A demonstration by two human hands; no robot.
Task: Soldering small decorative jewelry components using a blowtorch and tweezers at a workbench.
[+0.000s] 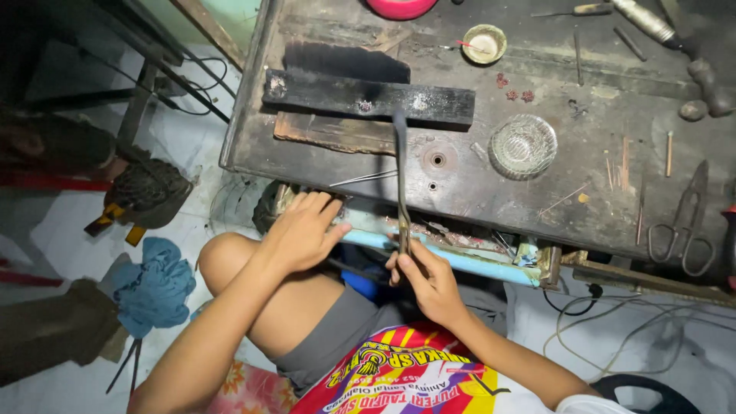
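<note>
I am gripping the long tongs [401, 180] in my right hand [426, 280]; their axis is running straight away onto the tabletop [537, 195]. My left hand [303, 230] is resting open just beside.

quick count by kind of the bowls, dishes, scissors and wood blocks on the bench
glass dish: 1
small bowl: 1
pink bowl: 1
scissors: 1
dark wood blocks: 2
total: 6
</note>
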